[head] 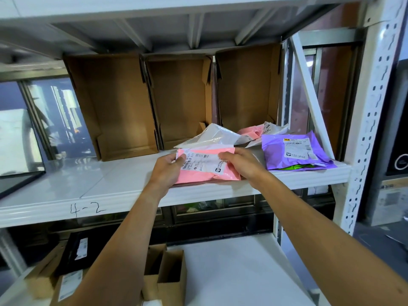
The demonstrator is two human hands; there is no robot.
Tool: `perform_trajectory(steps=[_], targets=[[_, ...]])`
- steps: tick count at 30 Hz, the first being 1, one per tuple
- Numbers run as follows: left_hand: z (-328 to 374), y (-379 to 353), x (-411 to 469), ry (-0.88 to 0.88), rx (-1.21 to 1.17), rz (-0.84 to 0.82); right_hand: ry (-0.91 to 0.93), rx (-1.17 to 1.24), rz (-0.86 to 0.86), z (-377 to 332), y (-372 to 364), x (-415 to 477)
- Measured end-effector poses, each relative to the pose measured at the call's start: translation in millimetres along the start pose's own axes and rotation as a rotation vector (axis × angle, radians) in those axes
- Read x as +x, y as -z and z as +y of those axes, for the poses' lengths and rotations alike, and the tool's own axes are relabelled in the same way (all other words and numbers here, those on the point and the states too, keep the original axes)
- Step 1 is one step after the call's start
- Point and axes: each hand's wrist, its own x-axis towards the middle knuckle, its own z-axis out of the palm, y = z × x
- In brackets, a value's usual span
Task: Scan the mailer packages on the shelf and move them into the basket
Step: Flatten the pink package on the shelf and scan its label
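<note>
Head view: two bare forearms reach up to a glossy white shelf (99,184), its front lip hand-marked "4-2".

Item in hand: one pink mailer (207,176), a flat, smooth plastic pouch. It lies at the shelf's front edge, right of centre. A white printed label (203,164) with barcodes faces up on it.

- The left hand (167,171) holds the pouch's left end. The left fingers (176,159) pinch it, thumb on the label's left end and the other fingers underneath.
- The right hand (240,164) holds the right part. The right fingers (225,155) curl over the pouch's far edge beside the label and grip it.

Other mailers counted on the shelf, all to the right of centre:

- One second pink mailer (249,132), crumpled, further back.
- One purple mailer (295,151), glossy and rectangular with a white label, at the right end. It rests on a green pouch (295,166) of which only an edge shows.
- One white mailer (212,135) of wrinkled film, directly behind the held pouch.
- One grey-white mailer (273,129), creased, behind the purple one.

Three brown corrugated cartons stand side by side at the back, their open sides facing the camera: left carton (110,107), middle carton (181,100), right carton (247,85).

A perforated white steel upright (371,107) frames the right side.

On the level below are small brown cardboard boxes (170,272) and a black package (77,250) with a white label.
</note>
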Motion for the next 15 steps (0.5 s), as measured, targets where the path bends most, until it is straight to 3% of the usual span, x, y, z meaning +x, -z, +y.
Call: perform_trajectory(steps=[8,15], targets=[[3.6,5.0,-6.3,0.018,-0.031,-0.114,0.01,0.079,0.12,0.1,2.8,-1.2],[1.8,3.0,-2.9,0.005,-0.076,-0.074,0.027,0.135,0.127,-1.5,1.9,1.3]])
